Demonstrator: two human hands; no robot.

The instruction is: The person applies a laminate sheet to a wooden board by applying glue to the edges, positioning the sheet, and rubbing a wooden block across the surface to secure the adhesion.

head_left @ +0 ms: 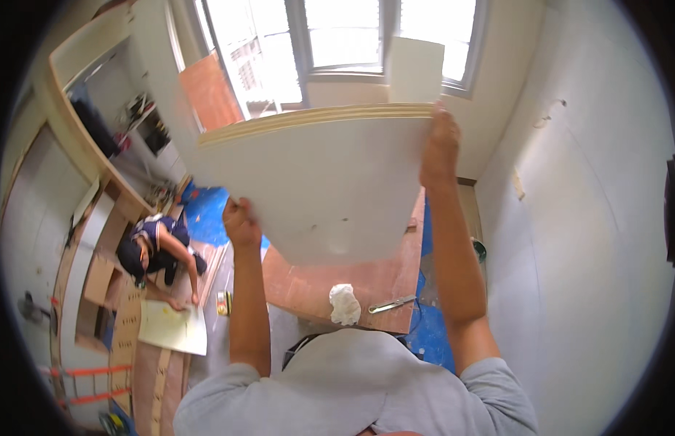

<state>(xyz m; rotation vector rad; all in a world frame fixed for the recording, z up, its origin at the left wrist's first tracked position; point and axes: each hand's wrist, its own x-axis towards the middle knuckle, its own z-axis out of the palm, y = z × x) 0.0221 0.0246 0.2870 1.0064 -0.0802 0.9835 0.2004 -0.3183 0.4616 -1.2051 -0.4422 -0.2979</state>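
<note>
Both my arms are raised in front of me, lifting white-faced plywood boards (pixel 323 185) that look stacked, with layered tan edges along the far side. The lower left edge is gripped by my left hand (pixel 243 222), fingers bent round it. My right hand (pixel 441 149) clasps the far right edge, slightly blurred. Beneath the boards lies a reddish-brown wooden work surface (pixel 301 289), partly hidden by them. On its near end are a crumpled white cloth or tissue (pixel 345 304) and a utility knife (pixel 392 304), both close to my body.
At the left a co-worker (pixel 159 247) crouches over a pale sheet (pixel 174 325), hands on it. Blue sheeting (pixel 207 214) covers parts of the floor. A reddish panel (pixel 209 92) and a white panel (pixel 416 69) lean by the windows. A wall (pixel 570 240) stands at right.
</note>
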